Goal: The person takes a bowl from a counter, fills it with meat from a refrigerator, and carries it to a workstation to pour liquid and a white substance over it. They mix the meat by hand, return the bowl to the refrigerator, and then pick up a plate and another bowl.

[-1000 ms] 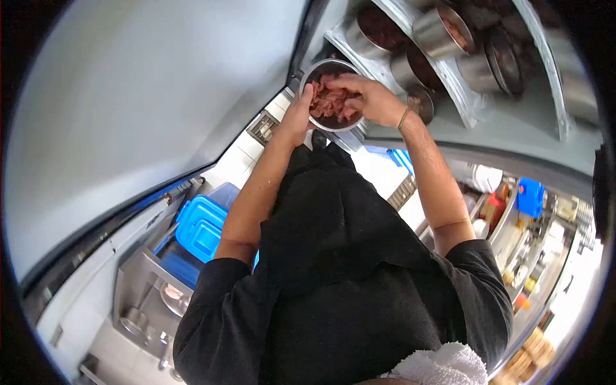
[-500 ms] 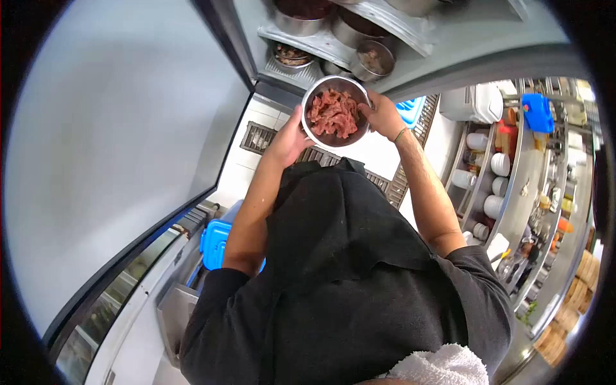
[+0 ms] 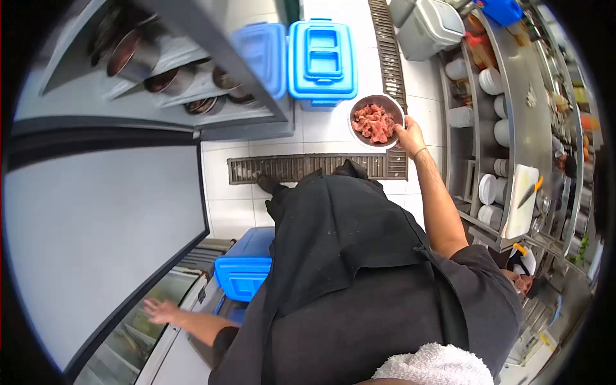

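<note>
A metal bowl [image 3: 356, 138] of raw red meat strips [image 3: 375, 123] is held out over the tiled floor by my right hand [image 3: 410, 136], which grips its right rim. Down at the lower left, my left hand [image 3: 162, 311] is stretched out with fingers apart and nothing in it. It is near the edge of the large grey door [image 3: 109, 244] and in front of a glass-fronted case [image 3: 131, 333]. The fridge [image 3: 244, 128] stands open at the upper left, with metal pots [image 3: 133, 56] on its shelves.
Blue lidded bins stand ahead [image 3: 323, 61] and at lower left [image 3: 244, 276]. Floor grating [image 3: 295, 168] crosses the white tiles. On the right, a steel counter [image 3: 516, 128] bears a white board [image 3: 523, 202] and a yellow-handled knife [image 3: 538, 186]; a co-worker [image 3: 521, 282] is beside it.
My left hand has let go of the bowl and moved down and left. My right hand has carried the bowl rightward, away from the fridge shelves. The view has turned toward the floor and counter.
</note>
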The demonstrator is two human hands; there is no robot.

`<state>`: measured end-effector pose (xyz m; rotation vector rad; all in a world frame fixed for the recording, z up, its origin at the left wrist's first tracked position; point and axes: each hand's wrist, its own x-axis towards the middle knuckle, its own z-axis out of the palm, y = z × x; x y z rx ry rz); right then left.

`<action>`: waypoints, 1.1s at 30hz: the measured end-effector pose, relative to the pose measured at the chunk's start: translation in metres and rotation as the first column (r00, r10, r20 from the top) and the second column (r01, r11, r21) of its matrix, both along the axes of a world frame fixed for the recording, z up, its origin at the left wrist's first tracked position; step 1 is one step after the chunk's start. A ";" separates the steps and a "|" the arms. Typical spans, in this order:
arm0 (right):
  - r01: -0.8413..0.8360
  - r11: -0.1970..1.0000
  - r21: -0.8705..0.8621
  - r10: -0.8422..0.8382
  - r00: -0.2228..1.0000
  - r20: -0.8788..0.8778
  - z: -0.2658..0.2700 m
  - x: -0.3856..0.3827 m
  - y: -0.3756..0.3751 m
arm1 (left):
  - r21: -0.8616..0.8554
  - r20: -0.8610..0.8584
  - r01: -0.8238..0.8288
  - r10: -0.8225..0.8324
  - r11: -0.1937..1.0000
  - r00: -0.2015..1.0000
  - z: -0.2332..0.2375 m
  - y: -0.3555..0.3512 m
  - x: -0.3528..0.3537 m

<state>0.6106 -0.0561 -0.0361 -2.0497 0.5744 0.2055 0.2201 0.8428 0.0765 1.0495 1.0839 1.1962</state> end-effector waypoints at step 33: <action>0.470 0.822 0.320 -0.462 0.881 -0.107 0.001 0.483 -0.369 | -0.426 -0.207 -0.086 -0.004 0.901 0.978 -0.214 -0.587 0.526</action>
